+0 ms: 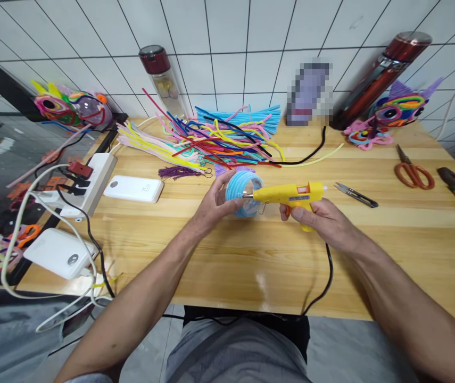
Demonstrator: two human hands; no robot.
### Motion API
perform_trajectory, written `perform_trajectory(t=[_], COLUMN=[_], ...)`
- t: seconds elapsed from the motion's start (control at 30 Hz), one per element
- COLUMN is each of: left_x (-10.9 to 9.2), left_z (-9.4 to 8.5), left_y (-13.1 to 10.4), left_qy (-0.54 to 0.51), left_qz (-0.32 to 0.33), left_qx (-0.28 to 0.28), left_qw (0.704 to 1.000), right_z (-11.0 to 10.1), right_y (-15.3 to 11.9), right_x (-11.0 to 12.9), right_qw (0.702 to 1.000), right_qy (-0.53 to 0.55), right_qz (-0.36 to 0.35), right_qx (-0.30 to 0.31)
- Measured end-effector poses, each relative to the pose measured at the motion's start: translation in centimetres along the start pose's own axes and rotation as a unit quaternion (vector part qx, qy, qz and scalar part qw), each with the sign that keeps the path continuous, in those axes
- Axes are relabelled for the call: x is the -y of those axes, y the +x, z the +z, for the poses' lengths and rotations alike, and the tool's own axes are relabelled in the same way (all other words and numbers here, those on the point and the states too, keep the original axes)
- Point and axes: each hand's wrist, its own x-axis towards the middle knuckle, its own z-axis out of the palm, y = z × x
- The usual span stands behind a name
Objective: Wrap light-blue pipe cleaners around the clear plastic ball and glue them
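In the head view, both forearms reach in from the lower corners and slant toward each other over the table [219, 271]. The left hand [215, 201] is curved partly open around a clear container [256, 186] wrapped in light blue strands [235, 190], gripping it with the fingers at its far left side and the thumb laid across its near face. The right hand [321, 217] is closed around the handle of a yellow glue gun [281, 192], its thumb along the side of the grip and a finger at the orange trigger.

The container sits near the middle of the table, just in front of a heap of coloured pipe cleaners [227, 138]; its bare, see-through part lies on the right, with nothing clearly visible inside. Near the wall stands a glass bottle [165, 80] with a dark red lid, holding something yellowish. The red flask [371, 80] to the right has its lid on, so its contents are hidden.

The glue gun's long axis runs nearly level, left to right, with the rear slightly higher in view. Its nozzle points left at the blue wrapping, close to the left thumb; whether the tip touches cannot be told. The handle slopes downward, and a black cord [329, 271] hangs below it toward the table's near edge.
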Motion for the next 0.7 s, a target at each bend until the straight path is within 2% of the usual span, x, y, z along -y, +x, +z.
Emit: perform_trajectory(t=[0.7], left_x=[-0.03], left_z=[-0.03], left_y=[0.01], left_qy=[0.013], left_qz=[0.006], left_qx=[-0.007], left_qw=[1.0], right_z=[-0.08], right_y=[-0.04], right_x=[-0.02], right_qw=[1.0], right_qy=[-0.008], right_qz=[-0.005], right_qx=[0.007])
